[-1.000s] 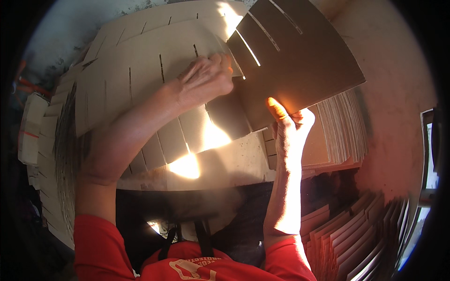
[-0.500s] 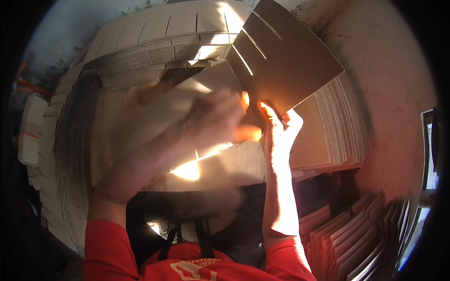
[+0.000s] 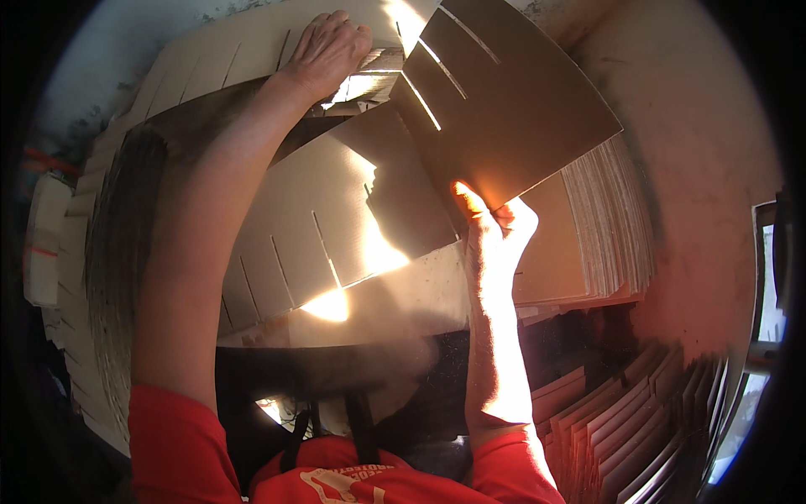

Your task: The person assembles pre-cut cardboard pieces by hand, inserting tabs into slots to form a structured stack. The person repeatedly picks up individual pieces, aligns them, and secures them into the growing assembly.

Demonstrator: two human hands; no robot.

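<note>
At the far left, stacks of cut cardboard [image 3: 63, 252] stand on edge in shadow. Next to them the left arm reaches up and away, and the left hand [image 3: 329, 46] lies knuckles-up on the top edge of a pale slotted sheet [image 3: 210, 59] at the back; its fingers curl over that edge, though whether they pinch it cannot be told. In the middle, a slotted cardboard sheet [image 3: 336, 227] lies flat on the table [image 3: 403, 294], sun striking it. The right hand [image 3: 495, 227] grasps the lower corner of a dark slotted cardboard panel [image 3: 512, 101], held up and tilted. The panel looks light and stiff, yet likely to crease near its slots, so the solid edge is the safer hold. Further right, a pile of flat sheets [image 3: 609, 218], then more boards on edge [image 3: 638, 420].
</note>
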